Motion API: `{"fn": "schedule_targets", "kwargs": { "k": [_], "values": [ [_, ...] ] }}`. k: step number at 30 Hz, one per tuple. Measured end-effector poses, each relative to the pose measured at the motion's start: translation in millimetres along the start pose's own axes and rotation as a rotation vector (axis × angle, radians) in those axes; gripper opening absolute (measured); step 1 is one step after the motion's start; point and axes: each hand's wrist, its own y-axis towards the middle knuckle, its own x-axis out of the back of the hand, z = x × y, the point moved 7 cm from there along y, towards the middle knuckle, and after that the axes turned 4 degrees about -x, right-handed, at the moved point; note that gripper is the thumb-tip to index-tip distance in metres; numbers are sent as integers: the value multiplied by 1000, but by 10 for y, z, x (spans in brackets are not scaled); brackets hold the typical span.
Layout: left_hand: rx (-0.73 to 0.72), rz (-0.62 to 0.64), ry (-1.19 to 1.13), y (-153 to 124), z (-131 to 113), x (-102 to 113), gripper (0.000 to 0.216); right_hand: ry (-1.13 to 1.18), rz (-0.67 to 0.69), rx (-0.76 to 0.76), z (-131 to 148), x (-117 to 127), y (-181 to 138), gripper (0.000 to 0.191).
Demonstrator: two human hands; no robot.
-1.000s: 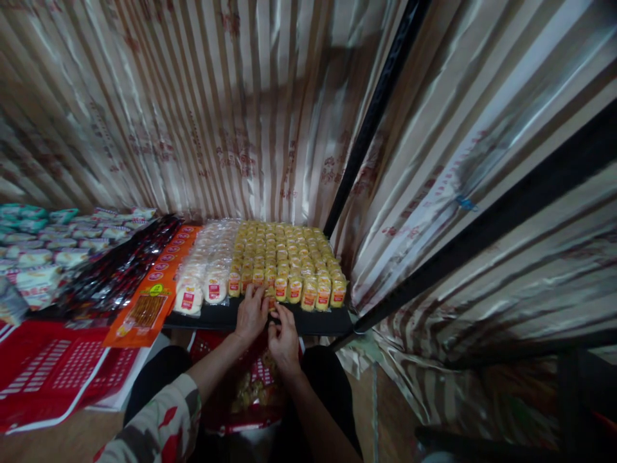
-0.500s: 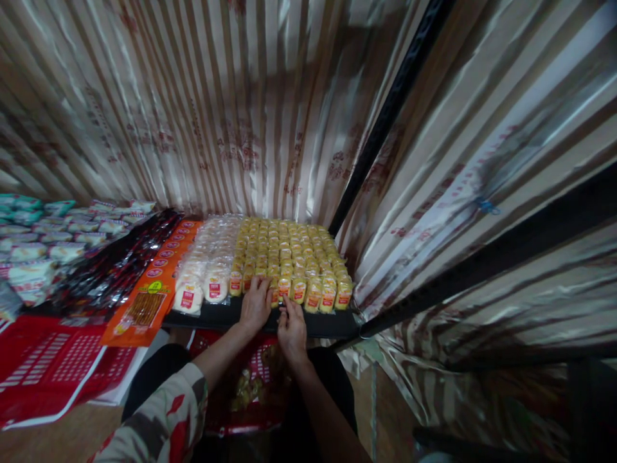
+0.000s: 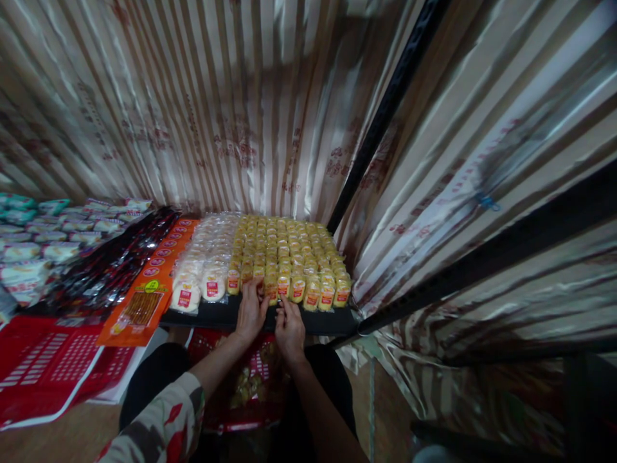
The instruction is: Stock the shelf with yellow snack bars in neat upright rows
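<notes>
"Which thing was in work, and where was it?"

"A yellow packet (image 3: 271,293), at the front of the yellow rows (image 3: 289,249). It stood well to the right of the orange packet (image 3: 144,292), past the white packets (image 3: 212,284), on the black shelf (image 3: 207,315)."

"And how were the hands?"

"The left hand (image 3: 251,315) was half open, with bent fingers, and its fingertips were at this packet. The right hand (image 3: 290,331) was farther from the orange packet, its thumb and fingers almost together. Whether either one had a real hold, I could not tell."

"How was such work done well, in your opinion?"

"A light touch from both sides was best, I think, because the wrapper looked thin and the neighbours stood very close. A hard push could tip one of them. The label also deserved attention, since the others at the front faced outward."

"What was farther out?"

"The dark packets (image 3: 116,260) lay just left of the orange packet; the red container (image 3: 245,426) was lower and to its right."
</notes>
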Motion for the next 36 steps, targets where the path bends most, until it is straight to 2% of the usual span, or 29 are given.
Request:
{"fn": "schedule_targets", "kwargs": {
  "k": [5,17,22,28,32,36],
  "values": [
    [21,27,45,-30,61,-64,11,-23,13,-25,-4,-3,8,43],
    [30,17,34,-47,180,-150,8,-50,-1,-34,-12,-22,20,43],
    [-19,81,76,-56,149,-199,10,-74,-26,-36,18,-10,29,43],
    [-47,102,94,-68,103,-184,17,-45,-17,-79,5,-35,32,44],
    [-49,128,138,-78,92,-179,20,59,1,-72,-23,-26,23,42],
    [-76,142,141,-145,57,-141,18,296,36,-78,-64,30,-37,34]
  ]
}}
